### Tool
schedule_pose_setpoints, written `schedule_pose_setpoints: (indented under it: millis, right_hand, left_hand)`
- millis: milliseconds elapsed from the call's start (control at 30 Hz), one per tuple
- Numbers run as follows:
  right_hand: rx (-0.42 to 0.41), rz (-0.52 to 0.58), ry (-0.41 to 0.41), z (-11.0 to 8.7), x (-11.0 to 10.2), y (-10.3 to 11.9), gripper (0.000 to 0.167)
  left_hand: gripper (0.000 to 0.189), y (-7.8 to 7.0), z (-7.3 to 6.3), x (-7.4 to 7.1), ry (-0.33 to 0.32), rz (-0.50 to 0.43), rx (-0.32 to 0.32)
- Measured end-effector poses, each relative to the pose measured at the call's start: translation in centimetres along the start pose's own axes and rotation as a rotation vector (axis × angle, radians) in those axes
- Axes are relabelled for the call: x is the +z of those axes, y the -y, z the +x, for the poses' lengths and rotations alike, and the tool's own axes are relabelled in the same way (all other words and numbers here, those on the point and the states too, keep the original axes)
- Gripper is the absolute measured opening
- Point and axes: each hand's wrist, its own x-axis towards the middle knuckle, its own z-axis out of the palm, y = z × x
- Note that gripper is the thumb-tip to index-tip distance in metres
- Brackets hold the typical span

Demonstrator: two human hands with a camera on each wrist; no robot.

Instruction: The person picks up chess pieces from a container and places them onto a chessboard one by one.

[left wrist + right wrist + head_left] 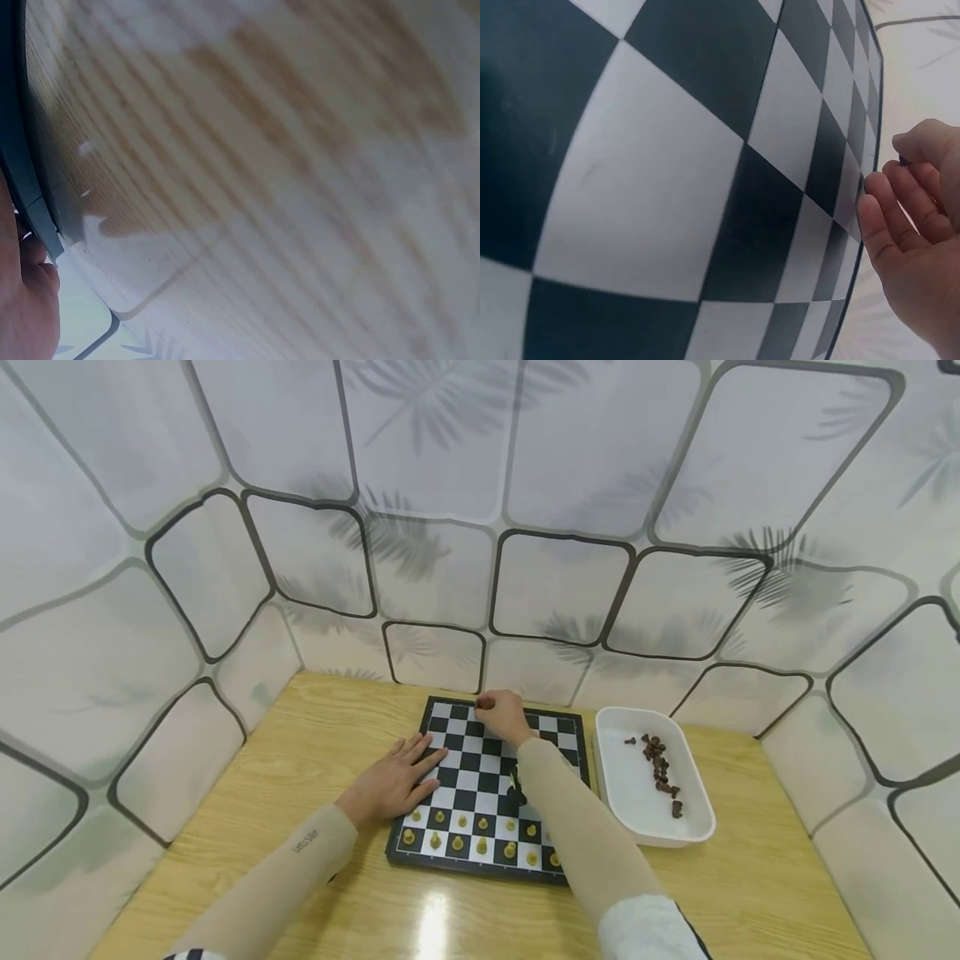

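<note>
The hands were apart, each at its own part of the chessboard (467,780), which lay flat on the wooden desk (360,910). At the far edge of the board, the right hand (506,716) pinched a small dark piece (904,160) between thumb and fingers, most of it hidden by them. The left hand (393,779) lay palm down at the board's left edge with its fingers spread, the fingertips reaching over the squares.

Yellow pieces (457,843) stood in two rows along the near side of the board, those toward the right partly covered by the right sleeve (592,835). Just beside the board, on its right, sat a white tray (611,777) with dark brown pieces (660,768) heaped loosely in an uneven line. Behind the desk rose a pale backdrop (435,568) patterned with rounded grey outlines and feathery leaves
</note>
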Motion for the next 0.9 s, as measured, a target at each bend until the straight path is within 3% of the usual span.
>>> schedule_pose_setpoints:
  millis: [333,500,733,900]
  right_hand:
    - [-0.032,0.016,0.014,0.8,0.5,-1.1,0.021]
    - [-0.002,0.030,0.040,0.7,0.6,-1.1,0.016]
    - [0.088,-0.001,0.040,0.6,1.0,-0.9,0.023]
    - [0.103,0.010,0.036,0.8,1.2,-1.0,0.026]
  left_hand:
    - [0.064,-0.2,0.1,-0.3,0.019,-0.014,-0.017]
    - [0.064,-0.3,-0.1,-0.3,0.005,-0.032,-0.008]
    - [0.063,-0.2,-0.2,-0.4,-0.017,-0.013,0.011]
    - [0.062,-0.3,-0.2,-0.3,-0.030,-0.017,0.014]
